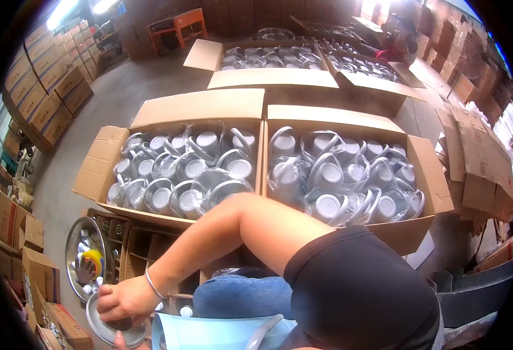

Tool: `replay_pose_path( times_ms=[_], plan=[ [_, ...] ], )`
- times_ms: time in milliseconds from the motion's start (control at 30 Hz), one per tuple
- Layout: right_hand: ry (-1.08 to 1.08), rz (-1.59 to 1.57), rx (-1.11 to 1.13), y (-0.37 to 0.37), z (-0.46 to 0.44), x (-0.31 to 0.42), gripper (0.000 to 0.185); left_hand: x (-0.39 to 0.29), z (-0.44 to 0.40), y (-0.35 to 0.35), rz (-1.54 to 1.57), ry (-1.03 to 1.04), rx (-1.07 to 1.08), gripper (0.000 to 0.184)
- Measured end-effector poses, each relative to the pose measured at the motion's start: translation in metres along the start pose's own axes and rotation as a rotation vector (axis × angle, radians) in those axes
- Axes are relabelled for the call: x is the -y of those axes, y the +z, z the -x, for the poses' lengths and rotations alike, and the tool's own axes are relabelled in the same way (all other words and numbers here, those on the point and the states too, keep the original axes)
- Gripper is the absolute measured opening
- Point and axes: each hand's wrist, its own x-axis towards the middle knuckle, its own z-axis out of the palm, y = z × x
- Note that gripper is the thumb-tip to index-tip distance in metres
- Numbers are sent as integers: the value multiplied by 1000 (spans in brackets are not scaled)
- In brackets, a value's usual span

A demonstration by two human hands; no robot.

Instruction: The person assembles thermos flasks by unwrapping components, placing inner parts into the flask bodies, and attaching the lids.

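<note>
My right hand (122, 302) reaches across to the lower left, a metal bangle on its wrist. Its fingers are curled down into a round grey-rimmed piece (95, 322), and what they pinch is hidden. At the bottom edge, part of my left hand (129, 342) shows, its thumb over the rim of that same piece; the rest is cut off. Close by on the right, a light blue container (210, 331) with a pale grey handle (263, 333) lies by my jeans-covered leg (242, 296).
Open cartons (320, 112) ahead hold rows of plastic-wrapped jugs with grey round tops (195, 168). A metal basin (71, 245) at left contains small white pieces, a yellow item (95, 261) and a dark glove shape (84, 270). Flattened cardboard (481, 166) leans at right. Another person (399, 44) is at the back.
</note>
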Motion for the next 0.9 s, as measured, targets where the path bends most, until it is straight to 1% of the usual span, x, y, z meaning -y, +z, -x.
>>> replay_pose_path(
  times_ms=[67,100,133,200,233,267,333,367,400,500,533,567,600,633,667,700,733,767,800,867,900],
  plan=[
    [-289,111,62,2,1,-11,49,-6,-1,3,81,79,26,48],
    [-384,90,89,4,-2,-17,39,-8,-1,5,102,116,43,48],
    [-385,91,90,6,-2,-22,39,-9,-2,7,116,154,58,47],
    [-474,81,108,2,-3,-25,36,-13,-4,11,127,209,82,47],
    [-508,89,131,1,-6,-27,49,-15,-4,13,133,230,93,47],
    [-509,86,130,1,-4,-26,49,-17,-5,13,130,245,101,47],
    [-101,-14,40,-2,6,-19,68,-24,-7,17,127,293,118,46],
    [-77,-18,-11,6,6,-24,84,-27,-7,21,125,316,132,46],
    [99,-129,-117,13,2,-15,81,-29,-9,21,116,350,143,46],
    [476,-347,-183,32,-7,1,80,-31,-12,20,79,508,186,45],
    [560,-361,-207,30,-9,8,78,-32,-15,19,88,559,216,45],
    [536,-333,-102,19,-10,11,74,-27,-11,12,313,240,323,49],
    [490,-338,6,9,-13,8,70,-22,-1,-7,387,64,305,50],
    [557,-351,110,-13,-20,14,58,-19,10,-27,470,-111,270,52],
    [616,-250,107,-24,-22,20,49,-27,16,-40,345,-93,236,50],
    [632,-126,47,-50,-28,29,41,-33,12,-37,432,-39,200,53],
    [558,-26,-140,-52,-24,13,45,-39,9,-32,518,18,168,57],
    [796,-44,-156,-69,-45,21,48,-45,7,-27,602,78,141,61],
    [807,-423,-289,-66,-41,11,49,-58,0,-23,732,139,294,71],
    [958,-1129,-200,-57,-42,-1,54,-70,-3,-27,727,64,499,86],
    [951,-1282,-91,-55,-42,1,54,-81,-2,-25,699,98,496,91]
  ],
)
